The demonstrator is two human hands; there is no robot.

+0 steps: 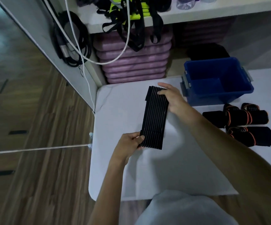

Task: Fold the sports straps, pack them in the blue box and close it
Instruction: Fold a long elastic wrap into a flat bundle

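Note:
A black ribbed sports strap (155, 117), folded into a flat rectangle, is held just above the white table (147, 176). My left hand (129, 144) pinches its near left corner. My right hand (172, 98) grips its far right edge, fingers curled over the top. The blue box (194, 93) stands open at the table's far right, its inside bare as far as I can see. To the right of my right arm lies a pile of black straps with orange trim (248, 125), rolled and folded.
Behind the table stand stacked purple mats (133, 62) under a white shelf (212, 12) draped with black and neon-yellow straps. Black cables (69, 39) and a white cord hang at the left. A dark item (207, 51) lies behind the box. Wooden floor lies left of the table.

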